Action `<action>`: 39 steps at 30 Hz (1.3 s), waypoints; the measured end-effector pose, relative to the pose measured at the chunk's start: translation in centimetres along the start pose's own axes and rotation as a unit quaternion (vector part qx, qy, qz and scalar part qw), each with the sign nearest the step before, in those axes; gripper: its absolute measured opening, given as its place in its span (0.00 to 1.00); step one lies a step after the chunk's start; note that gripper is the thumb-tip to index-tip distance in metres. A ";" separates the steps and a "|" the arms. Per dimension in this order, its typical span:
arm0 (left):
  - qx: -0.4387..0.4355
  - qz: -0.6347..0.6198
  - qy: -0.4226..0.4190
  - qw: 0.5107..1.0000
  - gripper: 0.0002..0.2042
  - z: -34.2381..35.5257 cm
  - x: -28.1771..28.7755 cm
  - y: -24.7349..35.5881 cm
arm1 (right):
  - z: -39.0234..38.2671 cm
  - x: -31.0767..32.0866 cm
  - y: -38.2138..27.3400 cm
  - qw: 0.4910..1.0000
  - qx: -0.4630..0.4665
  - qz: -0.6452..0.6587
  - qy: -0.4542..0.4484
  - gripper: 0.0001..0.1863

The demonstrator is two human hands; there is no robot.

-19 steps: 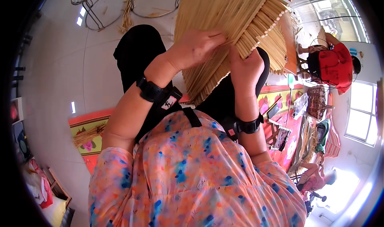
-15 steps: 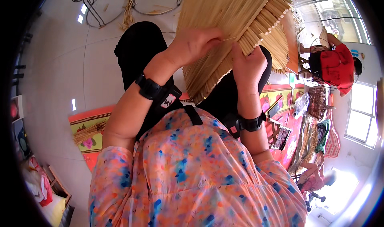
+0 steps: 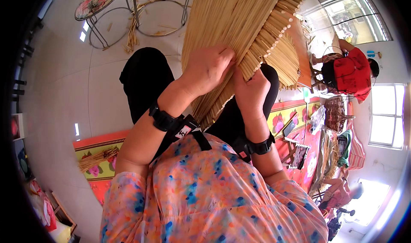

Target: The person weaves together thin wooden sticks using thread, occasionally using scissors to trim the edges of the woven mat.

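Observation:
A thick panel of pale yellow straw stalks (image 3: 227,25) slants across my knees, its cut stalk ends lined up along the right edge. My right hand (image 3: 253,91) grips that edge near its lower end, thumb pressed against the stalks. Just to the left, my left hand (image 3: 209,67) is closed over the panel's surface, fingertips pinched together and almost touching the right thumb. Whatever lies between those left fingertips is too small to make out. More fanned stalks (image 3: 284,65) show beneath the panel, beyond my right hand.
Two stools with floral seats (image 3: 99,1) stand at upper left, loose straw (image 3: 132,35) beside them. A straw bundle (image 3: 98,158) lies on a flowered mat (image 3: 100,138). To the right are a wicker basket (image 3: 334,114), a small folding stool (image 3: 297,154) and a seated person in red (image 3: 353,74).
Both hands and the panel have shifted a little left and down in view. My left fingers, blurred and apart from the right hand before, now meet near the right thumb.

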State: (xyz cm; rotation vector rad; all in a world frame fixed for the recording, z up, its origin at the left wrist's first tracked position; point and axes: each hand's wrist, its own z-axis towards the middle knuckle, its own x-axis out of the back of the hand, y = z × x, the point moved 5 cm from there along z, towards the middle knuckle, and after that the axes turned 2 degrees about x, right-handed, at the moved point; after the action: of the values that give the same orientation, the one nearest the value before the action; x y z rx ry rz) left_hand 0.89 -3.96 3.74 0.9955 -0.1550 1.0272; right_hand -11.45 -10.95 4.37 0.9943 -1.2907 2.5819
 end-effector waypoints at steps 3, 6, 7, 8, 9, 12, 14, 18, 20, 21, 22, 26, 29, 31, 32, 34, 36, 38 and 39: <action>-0.031 -0.002 -0.030 0.999 0.05 -0.3 0.4 -0.4 | 0.1 0.4 0.5 1.000 -0.007 0.008 0.004 0.12; -0.012 -0.009 -0.061 0.998 0.06 -1.2 1.7 -1.5 | 0.2 0.7 0.8 1.000 -0.009 0.018 0.012 0.11; 0.004 -0.023 -0.063 0.998 0.06 -1.5 1.9 -1.8 | 0.2 0.7 0.9 1.000 -0.013 0.024 0.008 0.11; 0.043 -0.031 -0.079 0.995 0.06 -1.6 1.8 -2.1 | 0.2 0.6 1.0 0.999 -0.016 0.031 0.005 0.11; 0.056 -0.035 -0.065 0.996 0.07 -1.6 1.8 -2.2 | 0.2 0.6 1.0 0.999 -0.016 0.028 0.006 0.11; 0.032 -0.048 0.049 0.997 0.08 -1.0 1.7 -1.1 | 0.0 0.5 0.9 1.000 -0.014 0.019 0.010 0.11; -0.002 -0.029 0.055 0.998 0.08 -0.4 0.9 -0.2 | -0.3 0.5 0.6 1.000 0.000 0.009 0.012 0.11; -0.013 0.014 0.025 1.000 0.06 0.2 -0.1 0.9 | -0.5 0.5 0.4 1.000 0.000 -0.012 0.015 0.12; -0.048 0.038 0.037 0.997 0.05 0.1 0.2 1.0 | -0.4 0.7 0.6 1.000 -0.003 -0.021 0.020 0.12; -0.054 0.043 0.042 0.997 0.05 0.0 0.5 0.7 | -0.4 0.8 0.7 1.000 -0.003 -0.005 0.031 0.11; -0.025 0.062 0.042 0.997 0.05 -0.3 1.0 -0.1 | -0.2 0.9 1.0 0.999 -0.006 -0.002 0.037 0.11; 0.145 0.080 0.024 0.986 0.04 -2.3 3.2 -4.0 | 0.1 1.2 1.8 0.999 -0.014 0.004 0.031 0.11; 0.139 0.099 0.046 0.984 0.07 -2.7 3.6 -4.2 | -0.1 0.8 2.0 0.999 -0.024 0.007 0.022 0.10; 0.106 0.104 0.076 0.986 0.09 -2.1 3.2 -3.2 | -0.3 0.7 1.6 0.998 -0.018 0.041 0.038 0.10; 0.075 0.090 0.085 0.989 0.11 -1.6 2.9 -2.4 | -0.3 0.7 1.4 0.999 -0.012 0.038 0.036 0.10; 0.020 0.046 0.091 0.995 0.13 -0.5 1.7 -0.6 | -0.3 0.7 0.9 0.999 -0.003 0.031 0.036 0.10; -0.004 0.023 0.062 0.998 0.11 0.3 0.4 0.7 | -0.4 0.7 0.6 0.999 -0.004 0.023 0.032 0.10; -0.002 0.027 0.047 0.999 0.09 0.7 -0.2 1.2 | -0.5 0.7 0.4 0.999 -0.008 0.017 0.030 0.10; 0.011 0.027 0.030 0.999 0.08 0.7 -0.5 1.3 | -0.5 0.7 0.3 0.999 -0.011 0.014 0.029 0.10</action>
State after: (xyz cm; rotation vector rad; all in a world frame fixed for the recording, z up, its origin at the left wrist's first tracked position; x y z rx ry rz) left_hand -0.13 -4.67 4.66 0.9834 -0.1212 1.1094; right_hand -12.39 -10.94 4.34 0.8968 -1.3258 2.5907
